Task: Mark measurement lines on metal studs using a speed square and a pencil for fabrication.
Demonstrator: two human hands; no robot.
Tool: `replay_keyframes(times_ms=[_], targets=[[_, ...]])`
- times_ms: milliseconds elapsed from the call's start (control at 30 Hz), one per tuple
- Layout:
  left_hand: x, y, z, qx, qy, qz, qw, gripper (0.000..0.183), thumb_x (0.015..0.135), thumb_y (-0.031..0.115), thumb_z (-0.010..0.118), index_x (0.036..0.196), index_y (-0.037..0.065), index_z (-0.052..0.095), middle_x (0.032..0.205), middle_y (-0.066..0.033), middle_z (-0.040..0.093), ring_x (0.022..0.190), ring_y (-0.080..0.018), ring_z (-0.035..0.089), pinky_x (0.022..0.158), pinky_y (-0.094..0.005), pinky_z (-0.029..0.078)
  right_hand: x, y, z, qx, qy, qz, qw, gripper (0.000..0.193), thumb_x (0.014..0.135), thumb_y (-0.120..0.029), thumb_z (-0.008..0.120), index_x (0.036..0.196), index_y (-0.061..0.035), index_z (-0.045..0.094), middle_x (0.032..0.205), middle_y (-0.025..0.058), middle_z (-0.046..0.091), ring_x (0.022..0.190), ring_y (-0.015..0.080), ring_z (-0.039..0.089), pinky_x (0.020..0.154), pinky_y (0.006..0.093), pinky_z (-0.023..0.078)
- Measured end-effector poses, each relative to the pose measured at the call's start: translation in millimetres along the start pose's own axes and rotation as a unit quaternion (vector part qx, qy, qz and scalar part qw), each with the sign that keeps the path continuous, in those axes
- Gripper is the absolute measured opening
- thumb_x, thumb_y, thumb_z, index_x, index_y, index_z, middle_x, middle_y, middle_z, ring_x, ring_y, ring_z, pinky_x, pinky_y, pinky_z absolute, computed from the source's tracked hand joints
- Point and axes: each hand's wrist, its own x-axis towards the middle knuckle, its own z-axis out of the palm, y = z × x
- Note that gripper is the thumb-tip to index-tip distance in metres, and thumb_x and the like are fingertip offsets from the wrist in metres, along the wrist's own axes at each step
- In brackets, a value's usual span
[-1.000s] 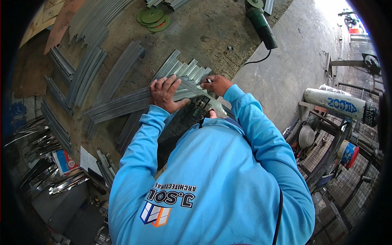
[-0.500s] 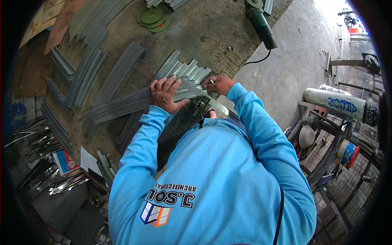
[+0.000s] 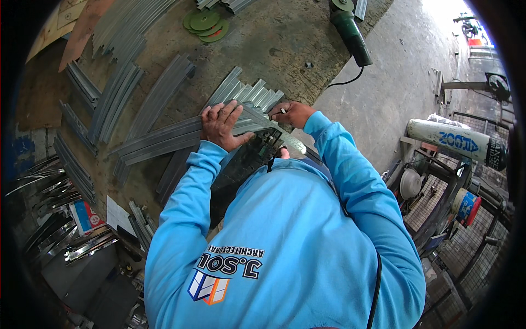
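Note:
My left hand [image 3: 222,125] lies spread on top of a bundle of long grey metal strips [image 3: 159,141] and presses it down on the workbench [image 3: 285,49]. The thumb hooks over the bundle's near edge. My right hand [image 3: 293,113] is at the bundle's right end, fingers pinched closed on the tip of one strip; something small and pale shows between the fingers, too small to identify. More short strips [image 3: 246,93] fan out just behind both hands. Blue sleeves cover both forearms.
A green angle grinder [image 3: 350,33] with a black cable lies at the back right, green discs [image 3: 205,23] behind the hands. Stacks of metal strips [image 3: 118,96] cover the bench's left side. A white gas cylinder [image 3: 452,140] and wire-mesh racks stand on the right.

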Motion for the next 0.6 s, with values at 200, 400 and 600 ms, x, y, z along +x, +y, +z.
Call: replay_keyframes(times_ms=[200, 400, 600], targets=[[0, -1, 0, -0.001, -0.005, -0.001, 1.0, 0.076, 0.069, 0.062, 0.078, 0.129, 0.018, 0.063, 0.139, -0.0029, 0.057, 0.121, -0.0289, 0.049, 0.106, -0.0524, 0.031, -4, -8, 1, -0.005, 0.021, 0.005, 1.0, 0.032, 0.097, -0.037, 0.061, 0.12, -0.0163, 0.07, 0.109, 0.0102, 0.071, 0.099, 0.0258, 0.066, 0.086, 0.0406, 0.052], [0, -1, 1, 0.0, -0.004, 0.002, 1.0, 0.076, 0.069, 0.062, 0.078, 0.13, 0.018, 0.063, 0.139, -0.0027, 0.057, 0.12, -0.0289, 0.049, 0.106, -0.0525, 0.031, -6, -18, 1, 0.027, 0.02, 0.038, 0.999, 0.03, 0.096, -0.034, 0.063, 0.117, -0.0141, 0.07, 0.105, 0.0092, 0.071, 0.095, 0.0237, 0.065, 0.085, 0.0388, 0.051], [-1, -2, 2, -0.002, -0.004, 0.001, 1.0, 0.077, 0.069, 0.062, 0.079, 0.129, 0.018, 0.062, 0.139, -0.0031, 0.057, 0.12, -0.0293, 0.049, 0.105, -0.0534, 0.031, -8, -23, 0, 0.027, 0.027, 0.028, 0.999, 0.028, 0.096, -0.033, 0.063, 0.115, -0.0136, 0.07, 0.103, 0.0091, 0.071, 0.093, 0.0229, 0.065, 0.085, 0.0383, 0.051]])
